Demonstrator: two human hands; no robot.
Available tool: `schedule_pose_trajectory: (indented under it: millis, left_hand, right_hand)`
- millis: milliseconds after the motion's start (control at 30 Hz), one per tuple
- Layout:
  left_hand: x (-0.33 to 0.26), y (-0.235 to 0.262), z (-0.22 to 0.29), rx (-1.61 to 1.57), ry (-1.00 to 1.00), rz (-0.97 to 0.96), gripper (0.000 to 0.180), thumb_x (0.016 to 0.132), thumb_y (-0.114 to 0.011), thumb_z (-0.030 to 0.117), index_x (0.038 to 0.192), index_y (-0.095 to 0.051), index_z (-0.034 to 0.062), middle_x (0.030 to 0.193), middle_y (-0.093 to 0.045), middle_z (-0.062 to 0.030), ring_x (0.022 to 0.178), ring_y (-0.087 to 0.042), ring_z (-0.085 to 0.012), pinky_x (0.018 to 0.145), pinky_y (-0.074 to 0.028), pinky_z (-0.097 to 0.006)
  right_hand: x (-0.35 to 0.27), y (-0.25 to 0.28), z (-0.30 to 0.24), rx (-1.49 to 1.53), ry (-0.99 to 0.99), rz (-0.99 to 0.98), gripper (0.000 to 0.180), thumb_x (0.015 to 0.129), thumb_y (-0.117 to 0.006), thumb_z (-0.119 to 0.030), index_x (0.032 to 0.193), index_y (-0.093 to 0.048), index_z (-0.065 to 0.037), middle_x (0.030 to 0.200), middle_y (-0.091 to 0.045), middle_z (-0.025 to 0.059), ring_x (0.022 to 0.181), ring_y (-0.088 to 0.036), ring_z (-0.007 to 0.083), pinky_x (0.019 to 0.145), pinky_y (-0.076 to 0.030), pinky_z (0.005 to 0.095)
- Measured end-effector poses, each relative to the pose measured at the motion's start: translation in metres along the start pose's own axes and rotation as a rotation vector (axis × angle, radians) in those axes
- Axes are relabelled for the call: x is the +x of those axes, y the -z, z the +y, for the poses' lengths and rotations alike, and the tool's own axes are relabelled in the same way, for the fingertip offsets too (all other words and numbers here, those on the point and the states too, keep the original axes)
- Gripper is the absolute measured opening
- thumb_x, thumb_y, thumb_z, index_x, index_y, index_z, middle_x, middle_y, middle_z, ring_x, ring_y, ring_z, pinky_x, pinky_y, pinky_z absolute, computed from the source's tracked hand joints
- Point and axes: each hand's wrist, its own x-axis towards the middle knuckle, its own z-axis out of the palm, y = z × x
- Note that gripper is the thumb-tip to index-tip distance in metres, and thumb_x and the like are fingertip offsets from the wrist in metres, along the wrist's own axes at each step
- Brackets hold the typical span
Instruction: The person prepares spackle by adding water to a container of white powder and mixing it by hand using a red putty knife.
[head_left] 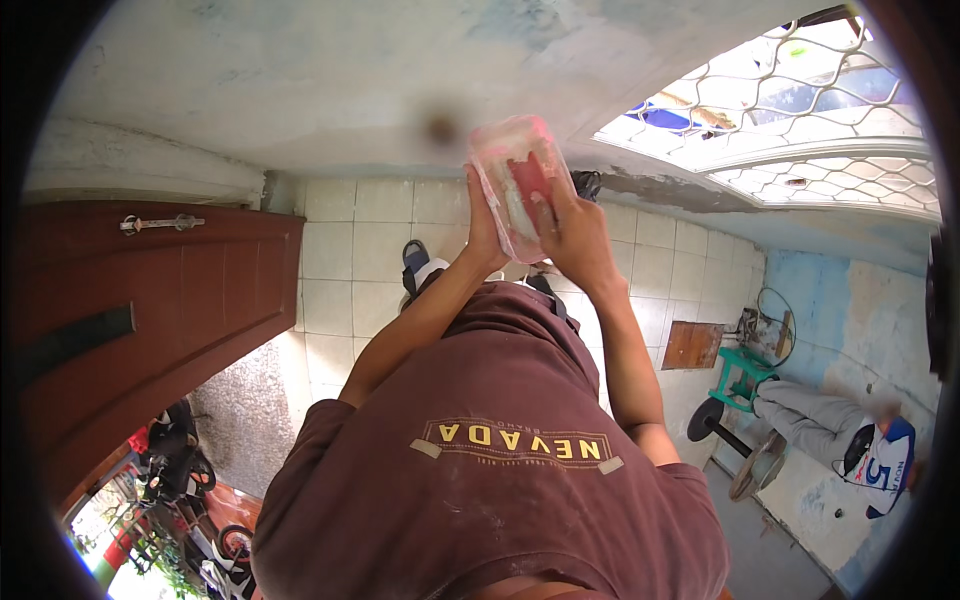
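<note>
I hold a see-through pinkish plastic container up in front of me, over the tiled floor. White paste is smeared inside it, and a flat red piece with a ragged edge lies against the paste. My left hand is closed along the container's left side. On the right side my right hand grips it too, with the thumb reaching over to the red piece. Whether that thumb also pins the red piece is hard to tell. The fingers behind the container are hidden.
A patchy plastered wall rises ahead, with a white grille window at the right. A brown door stands at the left, with motorbikes beyond. Far right, a person is near a green stool.
</note>
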Motion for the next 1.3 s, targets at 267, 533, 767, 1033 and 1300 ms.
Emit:
schedule_pose_trajectory:
  millis: [267,533,767,1033,1300]
  left_hand:
    - [-0.013,0.003,0.01,-0.002,0.011,-0.028,0.091,0.097,-0.016,0.082,0.158,-0.034,0.0163,0.151,-0.05,-0.0095,0.137,-0.053,-0.0268,0.112,-0.049,-0.045]
    - [-0.015,0.001,0.0,-0.023,-0.016,-0.026,0.088,0.099,-0.017,0.08,0.156,-0.035,0.0157,0.149,-0.051,-0.0095,0.134,-0.055,-0.0261,0.11,-0.05,-0.043]
    - [-0.017,-0.006,-0.002,-0.028,-0.003,0.009,0.087,0.099,-0.019,0.08,0.156,-0.035,0.0158,0.149,-0.051,-0.0099,0.134,-0.055,-0.0263,0.11,-0.05,-0.042]
    - [-0.015,0.009,-0.006,-0.006,0.06,-0.032,0.093,0.097,-0.021,0.083,0.156,-0.037,0.0135,0.144,-0.055,-0.012,0.129,-0.059,-0.0268,0.108,-0.052,-0.043]
    - [-0.009,0.02,-0.006,0.035,0.096,0.001,0.089,0.098,-0.024,0.082,0.153,-0.041,0.0135,0.139,-0.058,-0.0118,0.124,-0.061,-0.0258,0.105,-0.053,-0.045]
  right_hand:
    - [-0.002,-0.019,-0.002,-0.093,-0.018,0.07,0.017,0.101,-0.055,-0.017,0.098,-0.054,0.0,0.08,-0.067,0.0234,0.07,-0.067,0.0456,0.064,-0.052,0.0558]
    - [-0.017,-0.031,-0.013,0.062,-0.162,0.179,0.038,0.098,-0.055,-0.011,0.132,-0.055,0.006,0.069,-0.065,0.0263,0.064,-0.066,0.0458,0.06,-0.052,0.0537]
    - [-0.027,-0.032,-0.016,0.097,-0.18,0.21,0.042,0.099,-0.057,-0.012,0.136,-0.054,0.007,0.07,-0.065,0.0259,0.061,-0.065,0.0439,0.058,-0.049,0.0504]
    - [-0.027,-0.022,0.004,0.092,-0.038,-0.023,0.033,0.1,-0.06,-0.016,0.129,-0.058,0.0,0.078,-0.066,0.0286,0.075,-0.065,0.0484,0.066,-0.048,0.0552]
    - [-0.009,-0.003,0.0,-0.077,0.136,-0.222,0.019,0.091,-0.06,-0.01,0.109,-0.057,-0.003,0.082,-0.07,0.0218,0.078,-0.068,0.0453,0.069,-0.052,0.0553]
